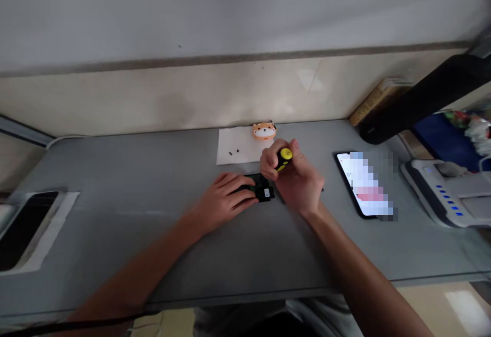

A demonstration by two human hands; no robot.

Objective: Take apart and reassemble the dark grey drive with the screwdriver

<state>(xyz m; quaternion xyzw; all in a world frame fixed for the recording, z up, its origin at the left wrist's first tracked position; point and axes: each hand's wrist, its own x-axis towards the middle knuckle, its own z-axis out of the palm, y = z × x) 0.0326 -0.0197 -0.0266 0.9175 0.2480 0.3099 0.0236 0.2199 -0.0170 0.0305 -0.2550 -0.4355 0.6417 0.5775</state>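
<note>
My left hand [228, 196] is closed over a small black electronic part with a green circuit board [264, 192], pressing it to the table. A white label shows near the part's right end, while its left end is hidden under my fingers. Just to the right, my right hand [297, 178] is wrapped round the black and yellow handle of a screwdriver [286, 155]. The handle's end faces up, and my hand hides the shaft and tip. Behind the part lies a white sheet of paper [245, 148] with tiny dark screws [233, 152] on it.
An orange animal-face case [264, 131] sits on the paper's back right corner. A lit phone [358, 186] lies to the right, near a white device with blue lights [448, 199]. A black cylinder [418, 102] leans behind. Another phone [28, 229] lies far left.
</note>
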